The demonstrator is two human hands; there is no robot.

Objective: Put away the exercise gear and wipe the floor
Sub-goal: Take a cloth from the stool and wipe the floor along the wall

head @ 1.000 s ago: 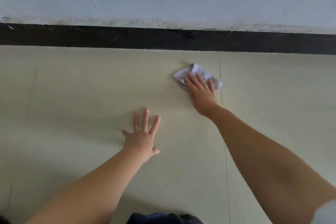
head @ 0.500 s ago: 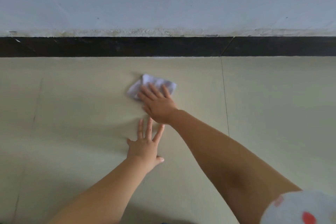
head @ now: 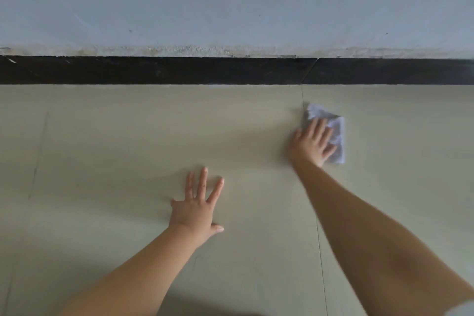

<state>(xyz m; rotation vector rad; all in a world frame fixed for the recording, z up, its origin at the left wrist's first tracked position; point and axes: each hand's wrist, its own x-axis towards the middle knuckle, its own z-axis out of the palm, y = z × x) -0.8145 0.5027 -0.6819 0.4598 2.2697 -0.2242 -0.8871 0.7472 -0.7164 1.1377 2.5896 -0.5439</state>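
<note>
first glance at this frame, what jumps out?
The right hand pressing a crumpled white cloth flat on the beige floor, at right near the wall. The left hand lies splayed on the floor at centre. Behind both, a black baseboard runs under the pale wall.

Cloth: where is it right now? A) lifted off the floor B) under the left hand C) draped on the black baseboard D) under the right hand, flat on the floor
D: the right hand presses with straight fingers on the white cloth, which lies flat on the floor just right of a tile seam, short of the baseboard; the left hand rests bare on the floor.
</note>
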